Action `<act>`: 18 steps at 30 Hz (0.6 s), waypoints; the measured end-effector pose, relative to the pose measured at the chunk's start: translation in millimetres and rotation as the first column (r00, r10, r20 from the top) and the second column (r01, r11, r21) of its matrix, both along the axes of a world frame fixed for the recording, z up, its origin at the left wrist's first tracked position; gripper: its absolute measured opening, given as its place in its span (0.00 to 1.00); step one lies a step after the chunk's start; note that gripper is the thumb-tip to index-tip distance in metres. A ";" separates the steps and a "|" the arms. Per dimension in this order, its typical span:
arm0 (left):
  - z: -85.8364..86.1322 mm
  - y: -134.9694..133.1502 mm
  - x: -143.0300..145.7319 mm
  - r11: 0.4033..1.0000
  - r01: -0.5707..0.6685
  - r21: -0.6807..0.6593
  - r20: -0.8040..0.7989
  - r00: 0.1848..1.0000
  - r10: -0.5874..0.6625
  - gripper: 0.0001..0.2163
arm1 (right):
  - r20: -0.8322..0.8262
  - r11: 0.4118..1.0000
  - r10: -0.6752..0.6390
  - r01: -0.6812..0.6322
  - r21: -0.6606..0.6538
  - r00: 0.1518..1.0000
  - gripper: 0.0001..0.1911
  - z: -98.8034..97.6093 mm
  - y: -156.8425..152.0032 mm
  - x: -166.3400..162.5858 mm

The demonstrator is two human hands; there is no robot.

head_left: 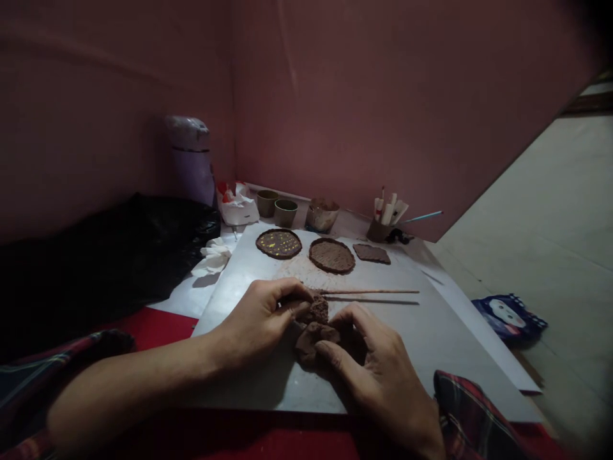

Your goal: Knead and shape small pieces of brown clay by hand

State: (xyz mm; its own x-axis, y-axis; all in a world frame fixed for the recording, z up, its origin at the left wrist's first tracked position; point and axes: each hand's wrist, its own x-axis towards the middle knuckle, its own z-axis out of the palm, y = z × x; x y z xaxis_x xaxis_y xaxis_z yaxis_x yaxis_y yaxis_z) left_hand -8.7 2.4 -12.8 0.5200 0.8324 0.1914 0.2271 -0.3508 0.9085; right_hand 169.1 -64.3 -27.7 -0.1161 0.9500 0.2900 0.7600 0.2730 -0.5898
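My left hand [272,313] has its thumb and fingers closed on a small, rough piece of brown clay [320,309]. Just nearer to me, a smoother lump of brown clay [311,342] rests on the white board [393,351], with the thumb and fingers of my right hand [373,358] curled around its right side. The two pieces lie close together; whether they are joined I cannot tell. Beyond my hands a thin wooden stick [373,292] lies with its left end by the rough piece. A second dark line runs beside it, perhaps its shadow.
Behind lie a yellow-dotted clay disc [278,243], a plain clay disc [332,255] and a rectangular clay slab [372,253]. Farther back stand cups [286,213], a clay-smeared bowl [322,215] and a tool holder [380,230]. A black bag [119,255] sits left, near a crumpled tissue [212,257].
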 end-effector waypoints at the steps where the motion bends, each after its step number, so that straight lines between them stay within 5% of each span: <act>1: -0.5 -0.3 -0.1 1.000 0.016 0.008 -0.004 1.000 -0.016 0.07 | 0.002 1.000 -0.006 0.006 0.006 1.000 0.05 -0.2 -0.4 -0.5; 13: 3.8 -1.8 -2.9 0.965 0.207 0.159 -0.196 0.965 -0.175 0.07 | -0.068 0.999 0.038 -0.040 -0.026 0.997 0.08 -1.9 -1.1 1.1; 18: 1.3 -6.5 -2.9 0.962 0.199 0.185 -0.301 0.944 -0.138 0.06 | -0.097 0.996 0.065 -0.071 -0.061 0.993 0.04 -1.1 0.3 2.3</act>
State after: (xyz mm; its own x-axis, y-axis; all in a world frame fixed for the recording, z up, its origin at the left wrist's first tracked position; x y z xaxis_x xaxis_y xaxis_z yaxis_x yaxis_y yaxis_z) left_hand -11.6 -4.1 -11.6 0.7073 0.6844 0.1771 0.3839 -0.5822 0.7167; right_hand 171.3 -64.0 -28.9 -0.1562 0.9577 0.2418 0.6807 0.2818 -0.6762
